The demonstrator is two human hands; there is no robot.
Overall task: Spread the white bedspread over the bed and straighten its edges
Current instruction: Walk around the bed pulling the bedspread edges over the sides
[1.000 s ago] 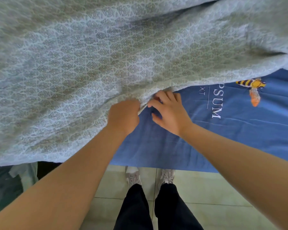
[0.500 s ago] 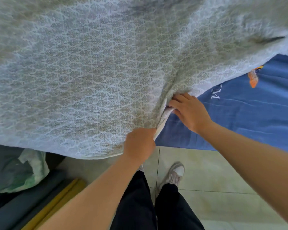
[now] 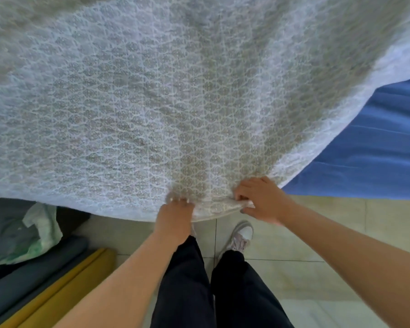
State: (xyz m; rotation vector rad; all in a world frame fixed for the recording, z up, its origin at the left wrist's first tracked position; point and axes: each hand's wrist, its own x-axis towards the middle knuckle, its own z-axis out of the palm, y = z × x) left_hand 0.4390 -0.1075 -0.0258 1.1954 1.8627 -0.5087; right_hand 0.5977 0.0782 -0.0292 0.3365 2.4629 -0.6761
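White patterned bedspread (image 3: 175,102) fills the view from nine o'clock to two o'clock, and my left hand (image 3: 175,221) is fisted on its near hem at six o'clock while my right hand (image 3: 260,200), just beside it toward five o'clock, pinches the same bunched hem, a close pairing I judge suited to hauling the cloth toward me. Its hem runs roughly nine to three, folds fanning toward twelve; blue sheet (image 3: 369,150) remains uncovered at three o'clock.
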